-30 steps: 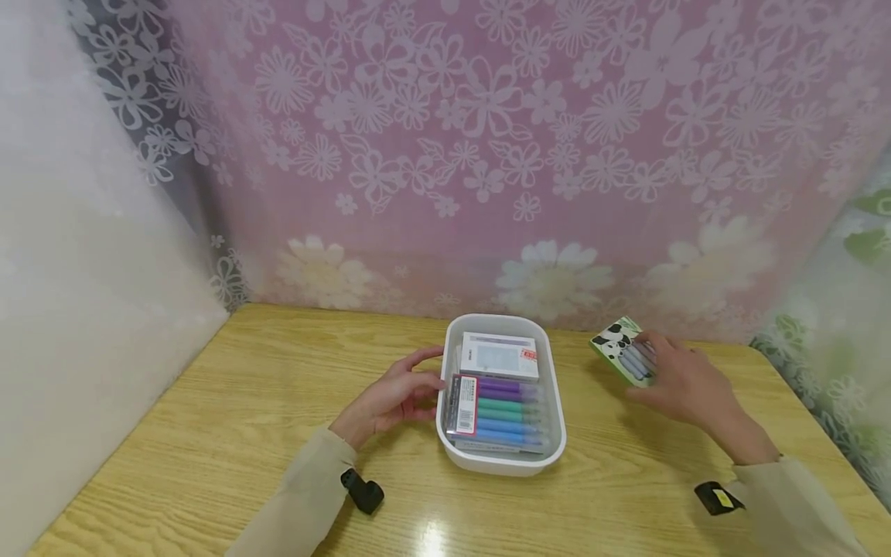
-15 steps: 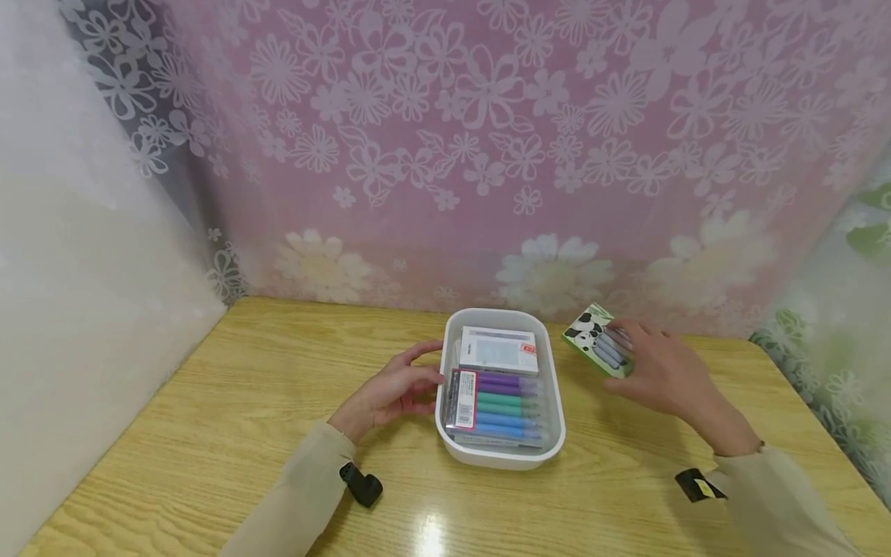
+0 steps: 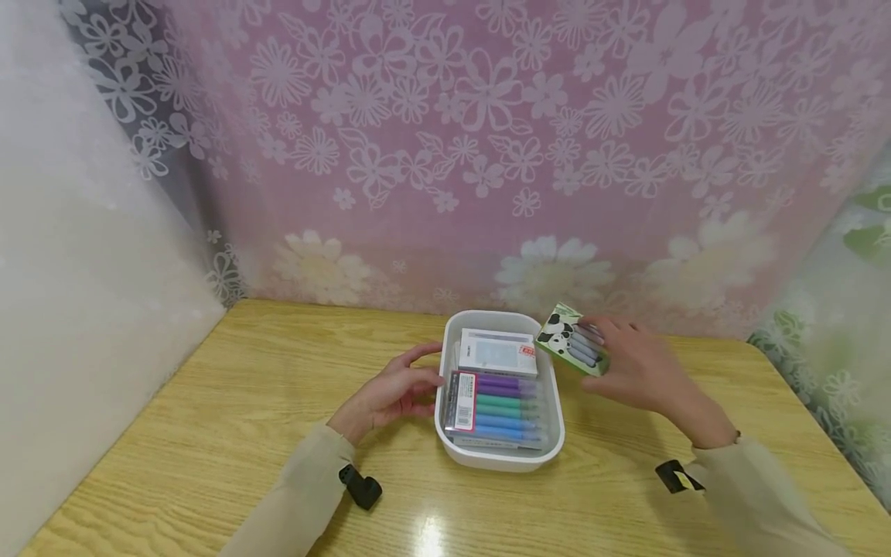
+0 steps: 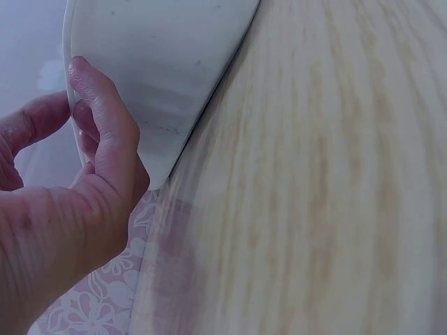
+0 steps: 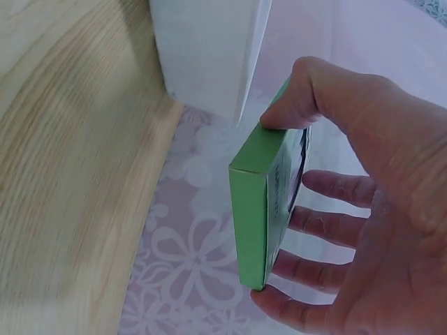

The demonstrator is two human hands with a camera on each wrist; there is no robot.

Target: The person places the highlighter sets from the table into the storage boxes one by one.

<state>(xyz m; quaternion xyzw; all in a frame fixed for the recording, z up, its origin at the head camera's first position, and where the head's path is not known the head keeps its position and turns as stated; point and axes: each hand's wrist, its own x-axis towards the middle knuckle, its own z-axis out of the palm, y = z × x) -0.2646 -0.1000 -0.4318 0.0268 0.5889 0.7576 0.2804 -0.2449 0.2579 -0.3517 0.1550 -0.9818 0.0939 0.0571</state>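
Observation:
At the left side of a white plastic bin (image 3: 496,464), my left hand (image 3: 386,394) rests with loosely bent fingertips against the rim and outer wall. In the left wrist view those fingers (image 4: 112,132) touch the wall from outside. My right hand (image 3: 643,371) grips a small green panda-print box (image 3: 571,340) with pale pen-like sticks on its front. It is tilted and raised at the bin's right rim. Seen from the right wrist, the thumb presses one green edge of the box (image 5: 258,174) while the fingertips hold the opposite edge.
Inside the bin lie a white box (image 3: 497,353) with a red sticker and a clear pack of purple, green and blue pens (image 3: 504,406). Another flat item shows beneath the pack. A wooden table (image 3: 278,418) carries the bin; a pink flowered curtain (image 3: 418,155) hangs behind.
My right hand has carried the panda-print box leftward from the right part of the table to the bin's right rim. The left hand and the bin have stayed in place.

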